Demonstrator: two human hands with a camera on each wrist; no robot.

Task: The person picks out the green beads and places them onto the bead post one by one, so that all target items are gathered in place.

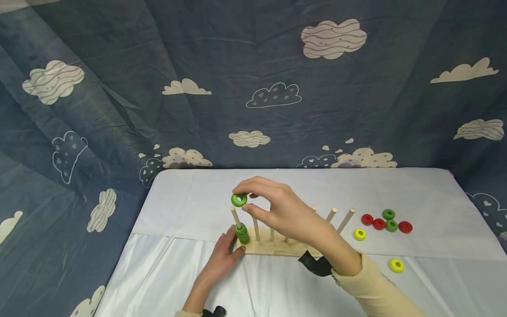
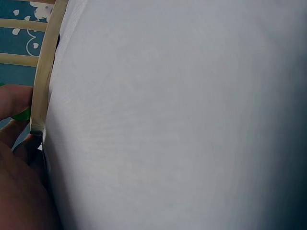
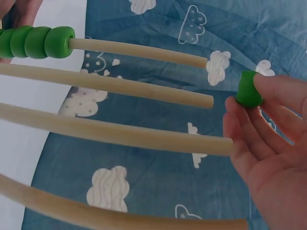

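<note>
My right hand (image 1: 289,215) pinches a green ring (image 1: 234,203) between thumb and fingertips. The ring is above the tip of the leftmost peg (image 1: 235,215) in the head view; in the right wrist view a small gap separates the ring (image 3: 248,91) from that peg's end. Several green rings (image 1: 243,235) are stacked low on this peg. My left hand (image 1: 223,257) grips the left end of the wooden peg rack's base (image 1: 273,249), thumb at the front and fingers behind. The other upright pegs carry no rings where they show; my right arm hides part of the row.
Right of the rack lie loose rings on the white cloth: several red and green ones (image 1: 379,224) in a cluster, plus a yellow ring (image 1: 357,237) and another yellow ring (image 1: 392,267) nearer the front. A dark cloud-print curtain (image 1: 253,119) hangs behind the table.
</note>
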